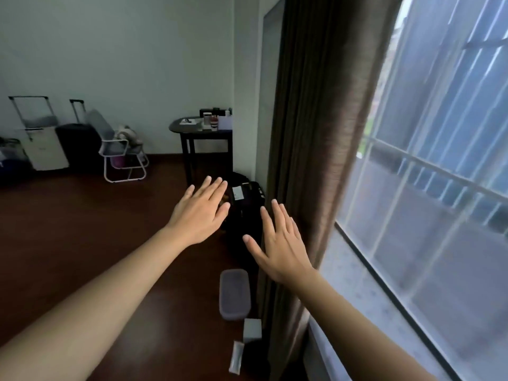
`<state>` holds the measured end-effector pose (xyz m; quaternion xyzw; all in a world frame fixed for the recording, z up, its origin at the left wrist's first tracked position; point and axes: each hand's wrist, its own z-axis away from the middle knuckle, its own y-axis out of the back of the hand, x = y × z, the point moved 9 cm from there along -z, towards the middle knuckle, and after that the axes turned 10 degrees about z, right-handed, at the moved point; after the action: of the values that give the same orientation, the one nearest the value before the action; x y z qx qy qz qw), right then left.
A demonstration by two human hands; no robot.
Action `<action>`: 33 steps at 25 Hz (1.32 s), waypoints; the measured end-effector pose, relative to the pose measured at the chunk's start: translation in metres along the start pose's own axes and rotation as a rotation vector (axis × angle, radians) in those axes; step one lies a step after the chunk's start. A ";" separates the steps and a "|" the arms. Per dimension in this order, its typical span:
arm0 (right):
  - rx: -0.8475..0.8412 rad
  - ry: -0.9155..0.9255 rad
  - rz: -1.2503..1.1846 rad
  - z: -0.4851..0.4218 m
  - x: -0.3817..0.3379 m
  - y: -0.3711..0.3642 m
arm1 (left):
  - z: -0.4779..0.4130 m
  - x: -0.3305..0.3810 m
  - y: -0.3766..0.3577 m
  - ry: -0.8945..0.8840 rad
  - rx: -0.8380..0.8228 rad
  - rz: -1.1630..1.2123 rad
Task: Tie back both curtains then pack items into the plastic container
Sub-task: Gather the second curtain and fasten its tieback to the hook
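Note:
A brown curtain (324, 133) hangs loose beside the window, from the top of the view down to the floor. My left hand (202, 211) is stretched out flat with straight fingers, left of the curtain and holding nothing. My right hand (277, 243) is also flat with spread fingers, just left of the curtain's edge; whether it touches the fabric I cannot tell. On the floor below my hands lies a lidded grey plastic container (235, 294). Nearer to me on the floor are a small grey box (252, 329) and a clear flat packet (237, 356).
A window (439, 174) with a pale sill (365, 298) fills the right side. A black bag (244, 207) sits on the dark wood floor under my hands. Behind stand a dark table (203, 133) with small items, a chair (121, 149) and suitcases (44, 144).

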<state>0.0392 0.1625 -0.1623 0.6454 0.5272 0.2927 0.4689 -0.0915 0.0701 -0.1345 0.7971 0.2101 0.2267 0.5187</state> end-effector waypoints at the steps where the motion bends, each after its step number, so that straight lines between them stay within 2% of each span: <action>1: 0.000 -0.001 -0.008 -0.026 0.002 -0.014 | -0.022 -0.017 -0.008 -0.003 0.006 -0.009; 4: 0.017 0.009 -0.013 -0.097 0.008 -0.045 | -0.092 -0.059 -0.024 0.002 0.015 -0.012; 9: -0.036 -0.206 -0.188 -0.228 0.059 -0.109 | -0.243 -0.115 -0.053 -0.019 0.018 0.066; 13: -0.023 -0.293 -0.240 -0.285 0.078 -0.150 | -0.311 -0.137 -0.078 -0.124 0.025 0.141; 17: 0.110 -0.498 -0.192 -0.310 0.112 -0.170 | -0.373 -0.115 -0.113 -0.386 -0.029 0.392; 21: 0.300 -0.688 0.043 -0.309 0.132 -0.184 | -0.423 -0.071 -0.135 -0.694 -0.019 0.668; 25: 0.429 -0.908 0.201 -0.317 0.120 -0.187 | -0.446 -0.045 -0.154 -0.953 -0.105 0.851; 29: 0.336 -1.104 0.262 -0.326 0.121 -0.183 | -0.457 -0.030 -0.154 -1.058 -0.178 1.013; 33: 0.218 -1.140 0.324 -0.338 0.133 -0.169 | -0.466 -0.016 -0.154 -1.079 -0.183 1.094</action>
<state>-0.2877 0.3907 -0.2006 0.8171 0.1144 -0.0873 0.5582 -0.3897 0.4601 -0.1116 0.7417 -0.5149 0.0475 0.4271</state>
